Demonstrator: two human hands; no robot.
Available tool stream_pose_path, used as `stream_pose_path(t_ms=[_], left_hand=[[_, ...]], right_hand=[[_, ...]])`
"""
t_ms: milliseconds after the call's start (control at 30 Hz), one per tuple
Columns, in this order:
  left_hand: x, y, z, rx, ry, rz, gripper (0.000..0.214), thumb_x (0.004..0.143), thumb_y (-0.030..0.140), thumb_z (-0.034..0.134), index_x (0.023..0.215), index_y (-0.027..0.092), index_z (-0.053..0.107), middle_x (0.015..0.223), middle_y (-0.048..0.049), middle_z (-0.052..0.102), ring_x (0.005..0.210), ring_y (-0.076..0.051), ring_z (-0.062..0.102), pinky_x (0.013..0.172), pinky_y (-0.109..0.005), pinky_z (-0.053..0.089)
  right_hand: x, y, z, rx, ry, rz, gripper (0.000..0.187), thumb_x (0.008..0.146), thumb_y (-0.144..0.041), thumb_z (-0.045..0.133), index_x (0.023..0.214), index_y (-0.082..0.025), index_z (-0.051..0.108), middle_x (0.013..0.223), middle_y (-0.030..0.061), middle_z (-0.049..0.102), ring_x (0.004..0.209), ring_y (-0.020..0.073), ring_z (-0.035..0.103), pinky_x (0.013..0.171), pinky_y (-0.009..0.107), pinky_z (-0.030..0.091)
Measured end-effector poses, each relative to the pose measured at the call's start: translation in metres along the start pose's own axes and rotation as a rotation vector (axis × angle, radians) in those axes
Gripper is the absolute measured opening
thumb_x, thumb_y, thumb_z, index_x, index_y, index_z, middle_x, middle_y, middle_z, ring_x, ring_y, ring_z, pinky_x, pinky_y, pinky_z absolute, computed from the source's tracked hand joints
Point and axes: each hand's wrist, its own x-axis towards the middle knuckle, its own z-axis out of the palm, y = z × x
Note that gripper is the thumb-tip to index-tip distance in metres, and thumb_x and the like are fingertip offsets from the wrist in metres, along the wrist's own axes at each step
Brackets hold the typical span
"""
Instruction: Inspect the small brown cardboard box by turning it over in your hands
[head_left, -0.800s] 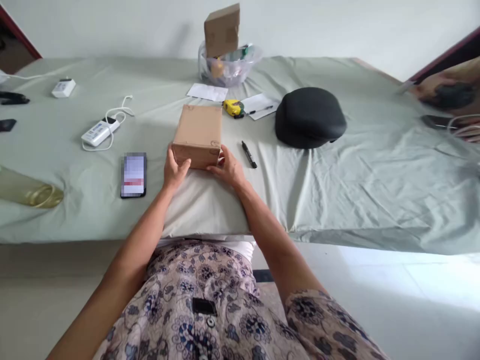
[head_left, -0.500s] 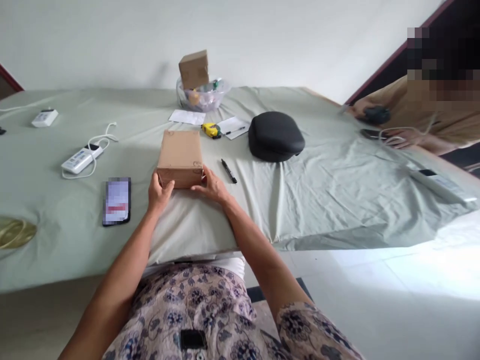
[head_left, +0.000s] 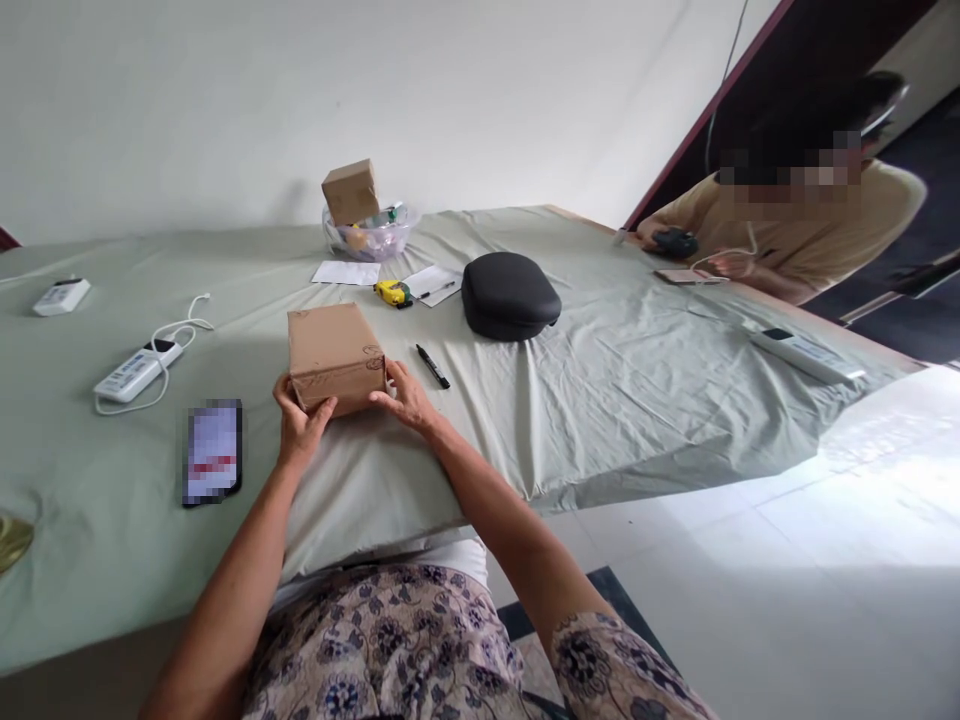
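Observation:
A brown cardboard box (head_left: 334, 340) with dark pen marks near its right front corner is held between my two hands. My left hand (head_left: 301, 422) grips the left front corner, thumb on the front face. On the opposite side, my right hand (head_left: 409, 398) has its fingers along the right face and its thumb at the lower front. The box sits a little askew, and whether its underside touches the cloth is hard to tell. Just right of my right hand lies a black pen (head_left: 433, 366). A phone (head_left: 214, 452) rests to the left of my left hand.
Behind the box are papers (head_left: 345, 272), a yellow tape measure (head_left: 393, 292) and a basket (head_left: 390, 243) with a smaller box (head_left: 350, 192). A black case (head_left: 510, 295) stands right; a power strip (head_left: 135, 372) lies left. Another person (head_left: 810, 230) sits at the far right.
The box has turned slightly and appears tilted, with both hands still on it. My view has shifted right and up, so more of the other person shows.

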Motion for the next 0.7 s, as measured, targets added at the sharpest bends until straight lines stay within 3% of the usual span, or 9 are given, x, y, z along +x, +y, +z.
stream_pose_path(t_ms=[233, 400, 600, 700], left_hand=[[0.000, 0.004, 0.000, -0.083, -0.131, -0.024, 0.092, 0.079, 0.051, 0.083, 0.155, 0.024, 0.037, 0.151, -0.0164, 0.055, 0.139, -0.031, 0.057, 0.120, -0.046, 0.045], [0.000, -0.004, -0.001, -0.064, -0.089, -0.024, 0.098, 0.075, 0.048, 0.088, 0.155, 0.025, 0.036, 0.153, -0.0162, 0.053, 0.137, -0.030, 0.058, 0.118, -0.045, 0.046], [0.001, -0.004, -0.002, -0.087, -0.111, -0.054, 0.099, 0.076, 0.047, 0.087, 0.158, 0.026, 0.034, 0.153, -0.0153, 0.054, 0.141, -0.032, 0.056, 0.122, -0.047, 0.042], [0.002, -0.002, -0.002, -0.100, -0.110, -0.063, 0.099, 0.076, 0.046, 0.087, 0.158, 0.026, 0.035, 0.157, -0.0156, 0.051, 0.145, -0.032, 0.052, 0.125, -0.047, 0.039]], right_hand=[[0.001, -0.003, 0.002, 0.136, 0.098, 0.105, 0.053, 0.094, -0.068, 0.052, 0.125, -0.025, 0.060, 0.124, 0.0096, 0.068, 0.116, 0.0263, 0.064, 0.095, 0.042, 0.057], [0.001, -0.005, 0.001, 0.165, 0.094, 0.167, 0.052, 0.092, -0.070, 0.054, 0.116, -0.023, 0.062, 0.115, 0.0092, 0.070, 0.110, 0.0263, 0.067, 0.091, 0.040, 0.057], [0.002, -0.002, 0.000, 0.147, 0.077, 0.146, 0.048, 0.093, -0.065, 0.055, 0.117, -0.024, 0.062, 0.113, 0.0082, 0.071, 0.105, 0.0248, 0.067, 0.090, 0.038, 0.056], [0.002, -0.002, -0.002, 0.145, 0.055, 0.135, 0.055, 0.091, -0.070, 0.054, 0.118, -0.023, 0.062, 0.115, 0.0095, 0.071, 0.106, 0.0254, 0.067, 0.089, 0.038, 0.057]])
